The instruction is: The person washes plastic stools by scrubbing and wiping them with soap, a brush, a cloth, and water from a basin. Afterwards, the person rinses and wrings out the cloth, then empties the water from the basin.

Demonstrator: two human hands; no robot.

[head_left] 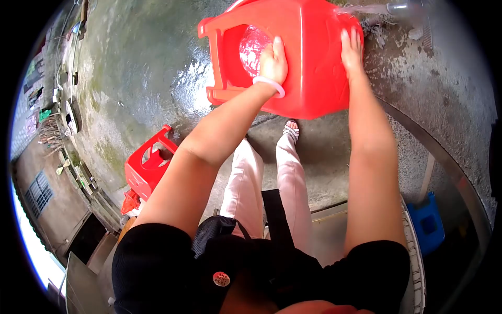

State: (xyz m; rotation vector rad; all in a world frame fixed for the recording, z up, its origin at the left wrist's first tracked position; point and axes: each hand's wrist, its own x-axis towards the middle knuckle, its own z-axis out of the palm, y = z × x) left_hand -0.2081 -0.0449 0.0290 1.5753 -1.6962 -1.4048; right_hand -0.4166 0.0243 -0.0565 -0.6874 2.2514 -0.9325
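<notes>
A large red plastic stool (316, 68) is tipped on its side in front of me, seat toward the right and legs toward the left. At the edge of its side opening is my left hand (274, 63), thumb up and fingers curled at the rim, partly hidden. My right hand (353, 52) lies flat on the seat end, fingers stretched out. A stream of water from a metal spout (398, 8) lands on the stool's upper right. Through the opening, a glittering wet pinkish surface (253, 49) shows. A pale bracelet (269, 85) circles my left wrist.
Another red stool (151, 162) stands at the left on wet concrete ground (141, 68). A blue plastic stool-like object (428, 224) is at the lower right, beyond a curved dark edge (429, 141). My sandalled foot (291, 130) is below the stool. A building with a barred window (39, 193) stands far left.
</notes>
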